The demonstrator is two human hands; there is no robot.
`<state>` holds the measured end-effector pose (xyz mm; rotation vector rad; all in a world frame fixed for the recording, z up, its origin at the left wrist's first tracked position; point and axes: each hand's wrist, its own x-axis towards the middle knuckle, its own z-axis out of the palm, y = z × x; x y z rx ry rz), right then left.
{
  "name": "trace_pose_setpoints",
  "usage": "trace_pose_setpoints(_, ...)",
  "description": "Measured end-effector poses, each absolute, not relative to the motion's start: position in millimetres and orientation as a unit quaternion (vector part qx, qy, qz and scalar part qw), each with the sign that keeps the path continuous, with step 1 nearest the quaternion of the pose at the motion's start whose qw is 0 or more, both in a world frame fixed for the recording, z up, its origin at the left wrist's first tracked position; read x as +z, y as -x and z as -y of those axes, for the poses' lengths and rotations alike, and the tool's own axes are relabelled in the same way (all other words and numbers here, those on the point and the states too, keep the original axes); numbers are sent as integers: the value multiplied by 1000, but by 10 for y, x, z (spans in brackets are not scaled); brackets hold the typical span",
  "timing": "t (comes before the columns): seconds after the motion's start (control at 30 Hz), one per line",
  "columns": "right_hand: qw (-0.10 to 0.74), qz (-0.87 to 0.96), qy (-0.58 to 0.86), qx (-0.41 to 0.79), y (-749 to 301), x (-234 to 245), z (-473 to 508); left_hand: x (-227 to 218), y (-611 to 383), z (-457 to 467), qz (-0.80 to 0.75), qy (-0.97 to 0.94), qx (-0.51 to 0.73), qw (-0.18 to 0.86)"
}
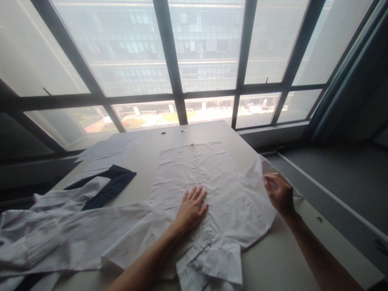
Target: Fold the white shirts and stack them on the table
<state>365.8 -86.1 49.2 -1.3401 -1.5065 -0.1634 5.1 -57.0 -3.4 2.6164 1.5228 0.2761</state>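
Note:
A white button shirt (209,178) lies spread flat on the table, collar toward me. My left hand (191,208) rests open and flat on the shirt's chest, fingers stretched out. My right hand (279,193) pinches the shirt's right sleeve (257,171) at the table's right edge and lifts the cloth a little. The shirt's other sleeve (91,238) stretches out to the left.
A dark navy garment (113,182) lies at the left with more pale clothing (36,238) heaped at the near left. Another light shirt (112,149) lies flat at the far left. The beige table (303,242) ends close on the right; large windows (206,60) stand behind.

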Motion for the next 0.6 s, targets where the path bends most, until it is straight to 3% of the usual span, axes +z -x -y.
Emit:
trace_pose_setpoints(0.1, 515, 679, 522, 37, -3424, 473, 907, -43, -47, 565, -502, -859, 89, 52)
trace_pose_setpoints(0.27, 419, 744, 469, 228, -3315, 362, 880, -67, -36, 553, -499, -860, 94, 50)
trace_pose_setpoints(0.47, 479, 605, 634, 47, -4023, 126, 679, -34, -46, 561, -500, -860, 89, 56)
trace_pose_setpoints(0.6, 326, 551, 765, -77, -4498, -150, 608, -34, -49, 558, -501, -859, 91, 54)
